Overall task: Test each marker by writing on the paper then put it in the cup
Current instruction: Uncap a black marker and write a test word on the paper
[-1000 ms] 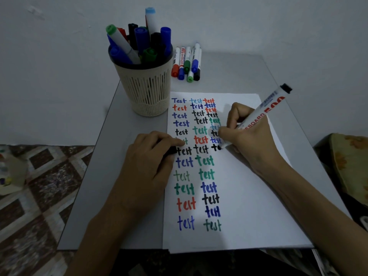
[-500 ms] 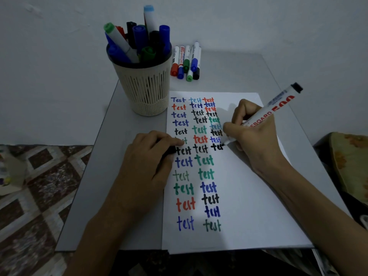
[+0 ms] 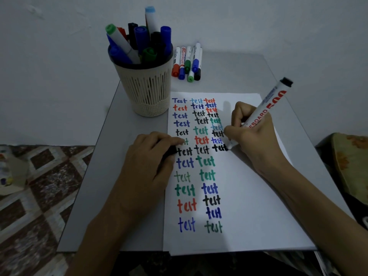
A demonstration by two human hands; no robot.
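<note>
The marker is pinched in the right hand, tip touching the paper mid-frame. A black cap is gripped by the left hand.

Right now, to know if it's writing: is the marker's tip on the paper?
Touching. The head view shows the marker in the right hand, its tip meeting the paper at the last black word's end.

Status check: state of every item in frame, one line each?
Marker: uncapped, gripped by right hand, tip on the paper.
Black cap: pinched in left hand, at the paper's left edge.
Cup: upright, packed with capped markers.
Loose markers: capped, lying flat behind the paper.
Paper: flat, three columns of "test", third shortest.
</note>
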